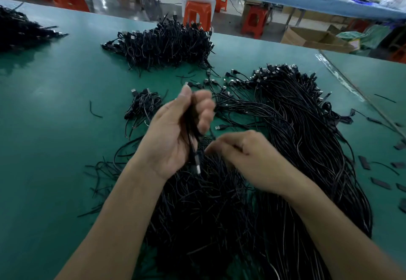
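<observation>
My left hand is raised over the green table and grips a folded black USB cable, whose silver plug hangs below the palm. Just to its right, my right hand has its fingers curled, pinching at a thin black strand near the cable; motion blur hides exactly what it holds. Under both hands lies a long heap of loose black cables with plugs fanned out at the far end.
A small bundle of cables lies left of my hands. A big pile of bundled cables sits farther back, another at the far left. Small black pieces lie scattered on the right. Orange stools stand beyond the table.
</observation>
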{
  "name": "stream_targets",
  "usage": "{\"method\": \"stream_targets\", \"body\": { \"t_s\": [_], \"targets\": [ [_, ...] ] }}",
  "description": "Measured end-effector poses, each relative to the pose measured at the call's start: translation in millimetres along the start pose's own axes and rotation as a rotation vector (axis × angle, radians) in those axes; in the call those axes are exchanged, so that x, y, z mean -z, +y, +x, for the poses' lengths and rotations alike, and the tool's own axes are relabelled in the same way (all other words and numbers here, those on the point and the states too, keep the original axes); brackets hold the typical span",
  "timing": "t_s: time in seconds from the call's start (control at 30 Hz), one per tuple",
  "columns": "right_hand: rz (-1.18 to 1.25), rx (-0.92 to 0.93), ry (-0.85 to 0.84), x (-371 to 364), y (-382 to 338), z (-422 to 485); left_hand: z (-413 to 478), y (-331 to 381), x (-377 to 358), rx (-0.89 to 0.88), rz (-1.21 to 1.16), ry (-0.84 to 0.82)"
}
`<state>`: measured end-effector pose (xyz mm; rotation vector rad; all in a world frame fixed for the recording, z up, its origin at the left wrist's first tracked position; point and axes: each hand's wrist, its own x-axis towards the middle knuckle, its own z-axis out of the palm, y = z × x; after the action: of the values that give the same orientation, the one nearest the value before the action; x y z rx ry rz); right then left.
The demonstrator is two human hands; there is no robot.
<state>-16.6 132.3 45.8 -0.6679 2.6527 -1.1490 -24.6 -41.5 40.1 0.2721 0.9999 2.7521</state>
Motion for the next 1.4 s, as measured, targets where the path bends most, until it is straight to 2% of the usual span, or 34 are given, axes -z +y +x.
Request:
{"method": "stream_targets", "body": {
  "t_s": [0.07, 0.13, 0.23, 0.3, 0.33, 0.4, 0.5, 0.57, 0.7, 0.93, 1.03, 1.13, 1.23, 1.4],
  "targets": [
    [-0.053, 0.042, -0.097, -5, -6, -5, 3, 0, 3, -0.123, -0.005, 0.063],
    [-0.095, 0.076, -0.143, -4, -13, -7, 4, -4, 4, -0.211, 0.179, 0.111],
    [-0.142, 0.173, -0.114, 5, -17, -7, 2, -12, 6, -0.266, 0.82, 0.172],
    [-0.142, 0.231, -0.014, 15, -16, -5, -1, -15, 2, -0.151, 1.12, 0.09],
    [-0.115, 0.239, 0.049, 20, -15, -4, -3, -16, -1, -0.064, 1.129, 0.045],
    [0.002, 0.242, 0.17, 28, -11, -3, -7, -15, -8, 0.07, 0.976, -0.023],
    [0.172, 0.231, 0.272, 32, -4, 0, -9, -13, -10, 0.128, 0.905, -0.041],
    [0.259, 0.21, 0.224, 30, -1, 2, -9, -11, -9, 0.16, 0.826, -0.08],
    [0.405, 0.185, 0.024, 28, 1, 3, -11, -6, -4, 0.226, 0.707, -0.163],
    [0.186, 0.172, 0.068, 32, 4, 2, -7, -15, -6, 0.151, 0.828, -0.006],
    [0.096, 0.204, 0.086, 30, 1, 1, -8, -13, -6, 0.185, 0.763, -0.056],
    [0.127, 0.214, 0.091, 28, -2, 1, -8, -9, -4, 0.213, 0.674, -0.073],
    [0.097, 0.21, 0.132, 26, -5, 2, -7, -12, -6, 0.219, 0.646, -0.004],
    [-0.031, 0.268, 0.231, 19, -8, 2, -2, -21, -7, 0.098, 0.739, 0.129]
  ]
}}
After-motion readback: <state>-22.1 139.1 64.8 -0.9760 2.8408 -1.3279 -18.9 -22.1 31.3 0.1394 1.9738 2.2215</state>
